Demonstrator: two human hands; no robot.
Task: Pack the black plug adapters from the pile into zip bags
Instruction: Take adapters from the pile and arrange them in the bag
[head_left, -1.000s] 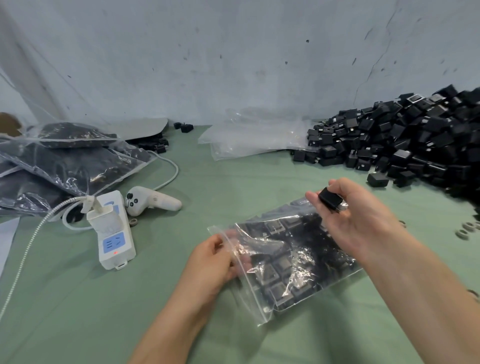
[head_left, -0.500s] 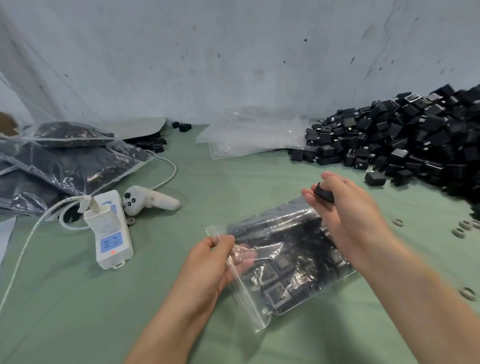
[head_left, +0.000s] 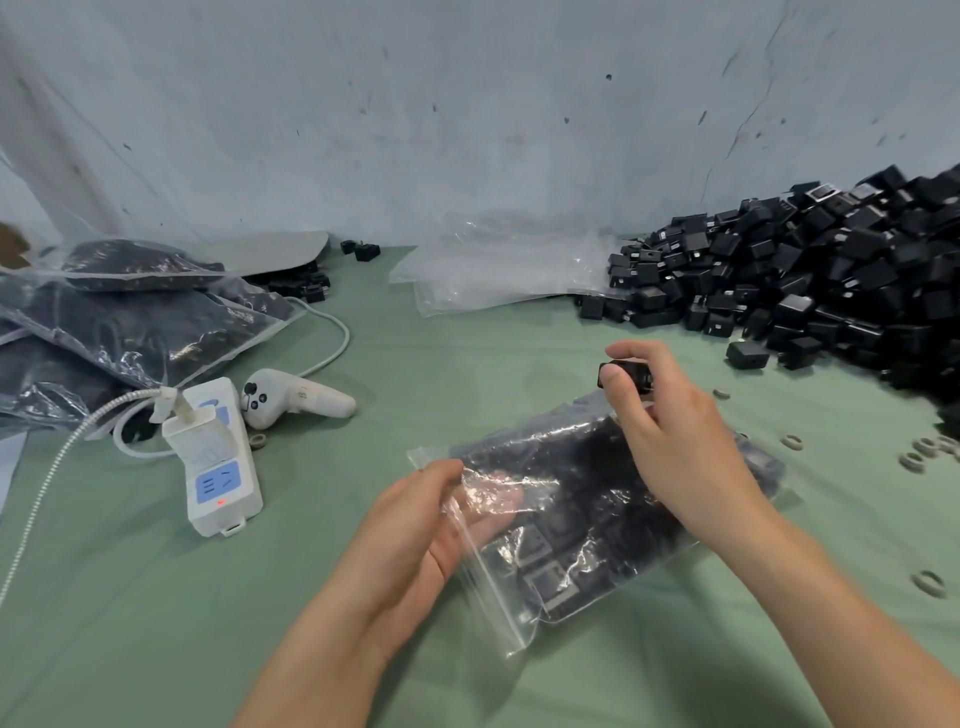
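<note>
A clear zip bag (head_left: 582, 514) part-filled with black plug adapters lies on the green table in front of me. My left hand (head_left: 431, 525) pinches the bag's open mouth at its left edge, fingers inside the film. Above the bag's far end, my right hand (head_left: 670, 436) pinches one black plug adapter (head_left: 626, 375) between thumb and fingers. The large pile of black adapters (head_left: 810, 280) is heaped at the back right against the wall.
Empty clear zip bags (head_left: 493, 270) lie at the back centre. Filled bags (head_left: 119, 322) are stacked at the left. A white power strip (head_left: 218, 462) with cable and a white controller (head_left: 296, 397) sit left of centre. Small grey rings (head_left: 930, 582) dot the table at right.
My right hand has turned the adapter in its fingers and drifted slightly left over the bag. My left hand keeps its hold on the bag mouth.
</note>
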